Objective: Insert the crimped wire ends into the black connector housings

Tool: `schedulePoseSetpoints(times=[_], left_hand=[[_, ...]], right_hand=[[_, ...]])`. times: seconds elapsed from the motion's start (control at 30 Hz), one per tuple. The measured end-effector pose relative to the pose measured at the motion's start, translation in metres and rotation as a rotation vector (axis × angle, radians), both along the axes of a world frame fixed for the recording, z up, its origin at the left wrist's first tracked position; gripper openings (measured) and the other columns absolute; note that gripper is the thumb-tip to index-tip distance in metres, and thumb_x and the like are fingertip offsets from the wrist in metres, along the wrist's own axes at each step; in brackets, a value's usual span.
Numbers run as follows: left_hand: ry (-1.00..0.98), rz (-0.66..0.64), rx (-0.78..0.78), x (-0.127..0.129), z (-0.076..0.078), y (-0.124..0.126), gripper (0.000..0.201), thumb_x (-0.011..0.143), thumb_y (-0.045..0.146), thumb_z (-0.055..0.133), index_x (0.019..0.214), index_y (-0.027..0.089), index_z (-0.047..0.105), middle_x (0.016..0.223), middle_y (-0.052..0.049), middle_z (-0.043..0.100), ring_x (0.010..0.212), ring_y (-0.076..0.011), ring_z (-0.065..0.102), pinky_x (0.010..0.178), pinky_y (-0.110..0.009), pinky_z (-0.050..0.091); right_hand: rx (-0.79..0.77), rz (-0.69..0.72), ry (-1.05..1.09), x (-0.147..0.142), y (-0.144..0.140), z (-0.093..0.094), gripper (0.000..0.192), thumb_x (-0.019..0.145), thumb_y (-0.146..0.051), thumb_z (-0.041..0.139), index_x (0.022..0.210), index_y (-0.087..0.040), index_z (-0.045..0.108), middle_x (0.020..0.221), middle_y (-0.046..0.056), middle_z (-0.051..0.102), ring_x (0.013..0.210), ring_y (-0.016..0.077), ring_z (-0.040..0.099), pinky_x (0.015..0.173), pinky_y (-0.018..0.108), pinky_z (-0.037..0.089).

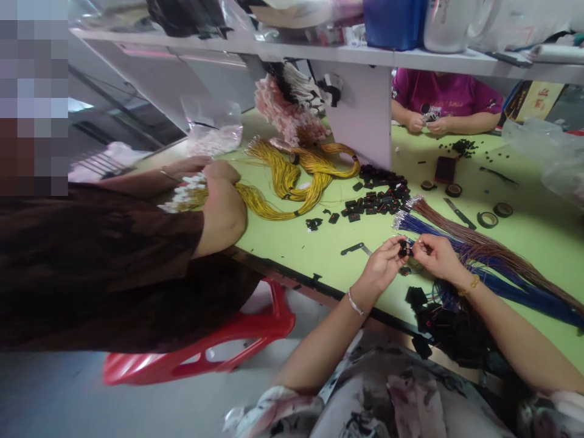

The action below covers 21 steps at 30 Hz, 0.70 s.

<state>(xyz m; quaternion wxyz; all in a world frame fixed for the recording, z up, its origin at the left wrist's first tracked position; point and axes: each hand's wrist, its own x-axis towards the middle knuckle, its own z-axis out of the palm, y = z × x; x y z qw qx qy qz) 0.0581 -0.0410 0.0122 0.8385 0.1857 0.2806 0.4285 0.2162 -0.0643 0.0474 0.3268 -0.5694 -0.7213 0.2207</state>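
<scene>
My left hand (385, 264) pinches a small black plastic housing (403, 248) between thumb and fingers, above the green table. Close against it, my right hand (435, 255) has its fingertips pressed together on a thin blue wire at the housing's side; the fingers partly cover the wire's end. Behind my hands lie a bundle of blue wires (511, 289) and a bundle of brown wires (483, 249), both with silvery ends. Below my right wrist is a heap of black housings (449, 331) at the table edge, with some blue wires among them.
More black housings (376, 198) are spread mid-table, beside yellow wire bundles (292, 182). A folding knife (358, 248), another knife (460, 213) and tape rolls (487, 219) lie around. A co-worker (219, 207) leans in at left by a red stool (201, 347); another person (449, 100) sits opposite.
</scene>
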Motion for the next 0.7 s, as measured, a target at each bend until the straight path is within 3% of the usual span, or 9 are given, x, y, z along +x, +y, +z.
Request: schedulePoseSetpoints(times=[0.4, 0.6, 0.7], left_hand=[[0.063, -0.015, 0.059, -0.0002, -0.0034, -0.0012, 0.023, 0.072, 0.016, 0.067, 0.094, 0.017, 0.061, 0.091, -0.004, 0.061, 0.081, -0.0126, 0.058, 0.075, -0.026, 0.046], [0.168, 0.022, 0.119, 0.0002, 0.0012, -0.0052, 0.029, 0.066, 0.018, 0.076, 0.091, 0.017, 0.062, 0.088, -0.002, 0.061, 0.079, -0.0108, 0.057, 0.078, -0.027, 0.047], [0.216, 0.049, 0.125, 0.0016, 0.0007, -0.0072, 0.030, 0.064, 0.019, 0.077, 0.089, 0.016, 0.062, 0.086, -0.002, 0.061, 0.078, -0.0113, 0.058, 0.079, -0.030, 0.048]], right_hand=[[-0.107, -0.016, -0.111, -0.0002, 0.0016, -0.0058, 0.021, 0.077, -0.025, 0.047, 0.057, -0.019, 0.045, 0.051, -0.003, 0.044, 0.048, 0.0098, 0.033, 0.050, 0.025, 0.021], [-0.223, 0.042, 0.049, 0.0009, 0.0051, -0.0089, 0.025, 0.079, -0.029, 0.043, 0.056, -0.019, 0.043, 0.051, -0.004, 0.039, 0.049, 0.0091, 0.032, 0.049, 0.023, 0.022], [-0.188, 0.065, 0.028, -0.0005, 0.0054, -0.0101, 0.024, 0.079, -0.029, 0.044, 0.058, -0.019, 0.043, 0.051, -0.005, 0.040, 0.050, 0.0090, 0.033, 0.050, 0.023, 0.023]])
